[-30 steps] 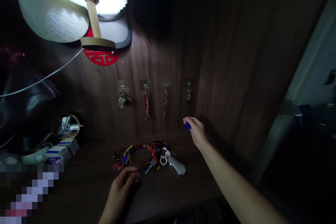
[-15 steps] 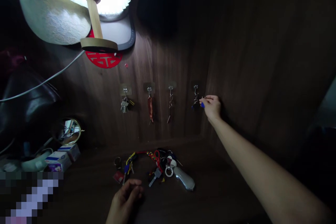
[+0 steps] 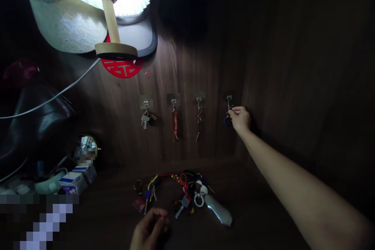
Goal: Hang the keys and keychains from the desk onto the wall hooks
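Note:
My right hand (image 3: pixel 240 119) reaches to the far right metal hook (image 3: pixel 229 98) on the wood panel. Its fingertips pinch at a small key ring, mostly hidden by the fingers, just below that hook. A dark blue key (image 3: pixel 226 120) hangs beside the fingertips. My left hand (image 3: pixel 150 226) hovers low over the shelf, its fingers loosely curled, thumb apart and nothing seen in it. Beyond it lie a blue-headed key (image 3: pixel 148 195) on a yellow cord, a grey key (image 3: pixel 183 206), a red braided cord (image 3: pixel 184 181) and a silver oval fob (image 3: pixel 219 211).
Three other hooks carry a key bunch (image 3: pixel 145 120), a brown braided strap (image 3: pixel 175 124) and a thin chain (image 3: pixel 199 119). A lit lamp (image 3: pixel 111 19) with a white cable (image 3: pixel 70 86) stands out at upper left. Small boxes (image 3: pixel 72 183) and a round mirror (image 3: pixel 88 145) stand at left.
My right hand has moved in to the far right hook; the small blue piece seen at its fingertips no longer shows there. My left hand stays low and curled. The view has shifted slightly.

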Demonstrator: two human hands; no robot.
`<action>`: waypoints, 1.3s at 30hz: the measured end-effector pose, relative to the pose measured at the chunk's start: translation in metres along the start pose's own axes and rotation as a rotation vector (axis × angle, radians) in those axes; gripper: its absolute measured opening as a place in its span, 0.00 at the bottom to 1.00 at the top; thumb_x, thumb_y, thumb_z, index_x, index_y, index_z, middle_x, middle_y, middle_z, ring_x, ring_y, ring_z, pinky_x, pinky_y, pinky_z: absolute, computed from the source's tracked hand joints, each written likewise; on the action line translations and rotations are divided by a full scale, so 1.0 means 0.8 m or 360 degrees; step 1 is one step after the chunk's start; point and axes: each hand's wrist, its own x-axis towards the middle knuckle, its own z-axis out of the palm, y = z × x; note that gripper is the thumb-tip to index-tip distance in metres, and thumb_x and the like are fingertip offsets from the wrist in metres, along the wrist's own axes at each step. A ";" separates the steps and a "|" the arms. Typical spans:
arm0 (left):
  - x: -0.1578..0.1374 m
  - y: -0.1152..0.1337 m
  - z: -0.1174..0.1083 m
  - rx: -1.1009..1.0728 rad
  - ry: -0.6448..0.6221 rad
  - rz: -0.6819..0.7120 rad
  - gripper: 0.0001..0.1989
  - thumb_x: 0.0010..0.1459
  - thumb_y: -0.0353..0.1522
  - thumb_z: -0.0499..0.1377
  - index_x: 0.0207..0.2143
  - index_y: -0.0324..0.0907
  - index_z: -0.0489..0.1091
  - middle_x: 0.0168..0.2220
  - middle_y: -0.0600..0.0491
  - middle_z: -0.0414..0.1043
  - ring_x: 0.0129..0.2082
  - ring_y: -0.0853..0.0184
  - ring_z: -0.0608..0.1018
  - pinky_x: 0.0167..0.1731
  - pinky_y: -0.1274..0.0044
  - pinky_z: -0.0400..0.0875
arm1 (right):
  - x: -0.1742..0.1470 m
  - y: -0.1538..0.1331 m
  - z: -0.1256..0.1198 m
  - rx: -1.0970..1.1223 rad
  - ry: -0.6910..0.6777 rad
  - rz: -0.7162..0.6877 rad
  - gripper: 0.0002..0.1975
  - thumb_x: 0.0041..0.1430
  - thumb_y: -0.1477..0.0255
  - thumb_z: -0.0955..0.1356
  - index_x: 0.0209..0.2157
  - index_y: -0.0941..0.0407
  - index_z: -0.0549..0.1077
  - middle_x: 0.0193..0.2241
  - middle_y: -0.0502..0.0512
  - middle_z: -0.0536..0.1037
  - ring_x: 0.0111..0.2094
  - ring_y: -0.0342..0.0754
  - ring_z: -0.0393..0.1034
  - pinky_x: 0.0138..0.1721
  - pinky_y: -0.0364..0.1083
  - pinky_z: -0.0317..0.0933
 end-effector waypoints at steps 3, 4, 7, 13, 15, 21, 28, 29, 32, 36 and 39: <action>-0.001 0.001 0.000 0.0008 -0.0010 0.0016 0.26 0.39 0.52 0.62 0.30 0.40 0.70 0.25 0.53 0.71 0.26 0.68 0.72 0.27 0.79 0.65 | -0.014 0.002 -0.003 -0.0070 0.0032 0.0002 0.10 0.45 0.65 0.67 0.29 0.56 0.69 0.26 0.55 0.77 0.28 0.49 0.71 0.32 0.47 0.63; -0.002 0.002 0.000 0.0003 -0.0006 0.0023 0.25 0.40 0.52 0.62 0.30 0.40 0.70 0.25 0.53 0.71 0.26 0.68 0.72 0.27 0.79 0.65 | -0.019 0.003 -0.004 -0.0073 0.0035 0.0012 0.10 0.44 0.65 0.68 0.29 0.56 0.69 0.26 0.55 0.77 0.28 0.49 0.71 0.32 0.47 0.62; -0.004 0.003 0.001 -0.0015 0.0009 0.0029 0.24 0.41 0.51 0.62 0.31 0.40 0.70 0.25 0.53 0.71 0.26 0.69 0.72 0.27 0.79 0.65 | -0.034 0.008 -0.010 -0.0022 0.0006 0.0073 0.13 0.42 0.64 0.68 0.30 0.56 0.68 0.26 0.54 0.76 0.27 0.48 0.70 0.32 0.47 0.63; -0.008 0.010 0.005 -0.0017 0.0055 0.0037 0.22 0.41 0.49 0.62 0.30 0.40 0.70 0.25 0.55 0.71 0.25 0.70 0.71 0.27 0.80 0.64 | -0.078 0.029 -0.021 0.0248 -0.0217 0.0214 0.20 0.41 0.59 0.68 0.34 0.56 0.66 0.26 0.52 0.73 0.28 0.49 0.70 0.29 0.48 0.65; -0.010 0.013 0.006 -0.0011 0.0067 0.0046 0.22 0.41 0.49 0.62 0.30 0.40 0.69 0.25 0.55 0.71 0.26 0.70 0.72 0.26 0.80 0.64 | -0.098 0.035 -0.025 0.0313 -0.0267 0.0237 0.21 0.40 0.58 0.68 0.35 0.56 0.66 0.27 0.52 0.73 0.29 0.49 0.70 0.29 0.49 0.66; -0.012 0.011 0.004 0.0017 0.0075 0.0096 0.17 0.46 0.45 0.60 0.33 0.41 0.69 0.26 0.55 0.71 0.26 0.71 0.71 0.26 0.81 0.63 | -0.170 0.040 -0.034 0.0453 -0.0428 0.0264 0.21 0.41 0.57 0.67 0.35 0.55 0.66 0.29 0.53 0.72 0.31 0.48 0.69 0.31 0.50 0.66; -0.011 0.006 0.000 0.0091 0.0053 0.0215 0.15 0.49 0.42 0.58 0.33 0.40 0.68 0.27 0.54 0.71 0.26 0.71 0.72 0.27 0.80 0.64 | -0.248 0.015 -0.053 0.0468 -0.0622 0.0198 0.19 0.46 0.58 0.65 0.36 0.56 0.67 0.30 0.55 0.73 0.31 0.49 0.69 0.35 0.51 0.66; -0.012 0.006 0.000 0.0107 0.0060 0.0216 0.15 0.49 0.42 0.58 0.34 0.40 0.68 0.27 0.54 0.71 0.26 0.70 0.72 0.27 0.80 0.64 | -0.258 0.010 -0.056 0.0457 -0.0656 0.0180 0.18 0.47 0.58 0.65 0.36 0.56 0.67 0.30 0.56 0.74 0.31 0.49 0.70 0.35 0.50 0.66; -0.015 0.008 0.000 0.0192 0.0079 0.0243 0.15 0.50 0.42 0.57 0.34 0.40 0.68 0.27 0.54 0.72 0.27 0.70 0.73 0.28 0.79 0.65 | -0.293 -0.003 -0.064 0.0423 -0.0816 0.0112 0.16 0.51 0.61 0.63 0.38 0.56 0.66 0.31 0.56 0.74 0.31 0.49 0.70 0.33 0.49 0.66; -0.020 0.013 0.002 0.0378 0.0080 0.0278 0.14 0.50 0.41 0.55 0.33 0.40 0.69 0.27 0.54 0.73 0.27 0.68 0.74 0.30 0.79 0.65 | -0.341 -0.016 -0.073 0.0325 -0.1076 -0.0241 0.11 0.56 0.68 0.60 0.40 0.55 0.66 0.33 0.55 0.75 0.35 0.48 0.71 0.37 0.48 0.66; -0.025 0.019 0.004 0.0541 0.0060 0.0308 0.12 0.51 0.39 0.54 0.32 0.41 0.70 0.27 0.54 0.74 0.27 0.68 0.74 0.30 0.79 0.66 | -0.365 -0.025 -0.082 0.0110 -0.1212 -0.0699 0.11 0.57 0.75 0.59 0.40 0.53 0.67 0.35 0.54 0.74 0.39 0.48 0.69 0.42 0.50 0.64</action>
